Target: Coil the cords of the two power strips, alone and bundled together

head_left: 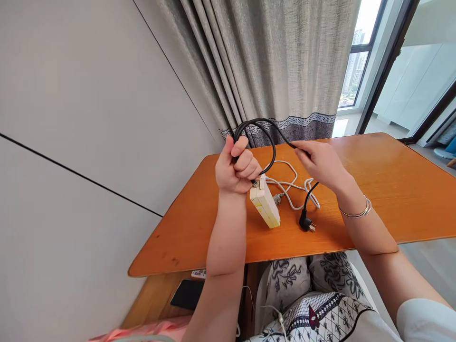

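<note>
My left hand (237,166) is closed in a fist around loops of black power cord (261,121), raised above the table. To its right, my right hand (320,161) pinches the same cord between thumb and fingers. The cord's free end hangs below that hand, and its black plug (305,222) rests on the tabletop with metal prongs showing. Just under my left fist stands an off-white box (264,204), long and narrow, with cords at its upper end. A thinner white cord (290,184) lies loosely looped behind it, with a pale plug (278,198) beside the box.
The orange-brown wooden table (384,190) has its near edge at my lap. A grey curtain (285,61) hangs behind it, and a pale wall (71,142) closes the left side. Below the near edge lies a dark phone (187,294). Glass doors stand at the right.
</note>
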{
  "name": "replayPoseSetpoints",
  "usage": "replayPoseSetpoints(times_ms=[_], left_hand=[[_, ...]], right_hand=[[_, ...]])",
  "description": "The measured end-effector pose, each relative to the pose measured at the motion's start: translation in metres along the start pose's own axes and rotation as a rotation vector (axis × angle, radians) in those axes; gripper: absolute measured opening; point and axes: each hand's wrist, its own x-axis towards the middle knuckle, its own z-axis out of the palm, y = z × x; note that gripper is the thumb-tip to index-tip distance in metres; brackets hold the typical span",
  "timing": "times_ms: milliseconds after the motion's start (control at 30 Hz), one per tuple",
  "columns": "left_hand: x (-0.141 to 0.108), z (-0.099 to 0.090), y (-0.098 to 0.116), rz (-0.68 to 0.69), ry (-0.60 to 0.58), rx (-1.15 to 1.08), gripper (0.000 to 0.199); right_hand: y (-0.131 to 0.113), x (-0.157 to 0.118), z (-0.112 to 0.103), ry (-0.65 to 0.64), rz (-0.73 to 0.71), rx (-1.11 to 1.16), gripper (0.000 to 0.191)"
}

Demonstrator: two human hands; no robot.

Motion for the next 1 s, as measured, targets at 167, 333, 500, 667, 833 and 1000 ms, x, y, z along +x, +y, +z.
replayPoseSetpoints(times_ms=[167, 333, 500, 667, 833, 1000], left_hand=[[-0.003, 0.003, -0.007, 0.059, -0.098, 0.002, 0.054], [0.0, 0.007, -0.018, 0.161, -0.188, 0.066, 0.05], [0.005, 0.002, -0.023, 0.326, -0.304, 0.248, 0.048], [0.006, -0.001, -0.017, 0.417, -0.29, 0.273, 0.052], [0.009, -0.005, -0.015, 0.529, -0.287, 0.282, 0.058], [0.023, -0.019, -0.018, 0.614, -0.183, 0.417, 0.059]], right_hand=[[-0.021, -0.005, 0.005, -0.189, -0.049, -0.123, 0.035], [-0.035, -0.01, 0.007, -0.309, -0.068, -0.22, 0.031], [-0.037, -0.011, 0.007, -0.385, -0.064, -0.283, 0.039], [-0.034, -0.017, -0.004, -0.424, -0.074, -0.31, 0.057], [-0.034, -0.027, -0.009, -0.492, -0.055, -0.47, 0.065], [-0.04, -0.028, -0.009, -0.509, -0.033, -0.446, 0.059]])
